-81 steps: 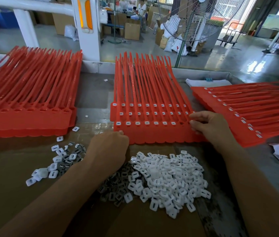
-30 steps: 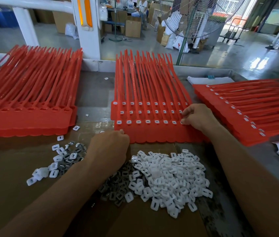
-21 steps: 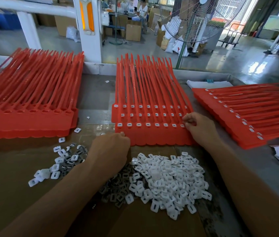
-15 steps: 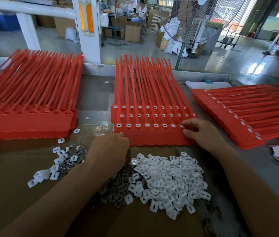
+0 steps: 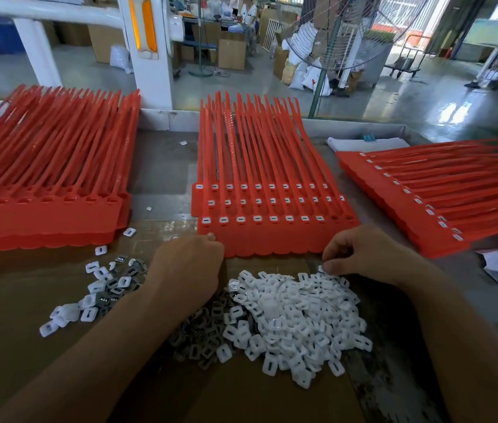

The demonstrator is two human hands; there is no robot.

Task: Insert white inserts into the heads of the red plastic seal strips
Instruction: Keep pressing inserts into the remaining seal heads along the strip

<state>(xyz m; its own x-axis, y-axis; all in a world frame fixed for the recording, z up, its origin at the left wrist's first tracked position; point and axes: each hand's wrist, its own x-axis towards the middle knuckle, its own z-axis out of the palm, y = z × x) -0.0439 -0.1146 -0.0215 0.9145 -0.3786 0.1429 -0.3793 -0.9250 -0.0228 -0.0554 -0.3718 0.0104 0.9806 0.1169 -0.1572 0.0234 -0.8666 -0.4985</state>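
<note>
Pinching one piece at the far edge of the heap of white inserts [image 5: 296, 315] on the counter [image 5: 162, 166], the right hand [image 5: 369, 254] has thumb and forefinger curled together. The left hand [image 5: 186, 267] is balled against the near edge of the middle stack of red seal strips [image 5: 272, 236], whose heads already carry inserts. Whether it holds anything I cannot tell.

Very little is legible. At one o'clock, far back on the workshop floor, a white sack [image 5: 308, 82] beside the fan stand [image 5: 324, 71] bears a red mark shaped like the letter Y. At twelve o'clock, one of the red seal strips [image 5: 228, 123] carries a pale pattern along its length, too small to read.
</note>
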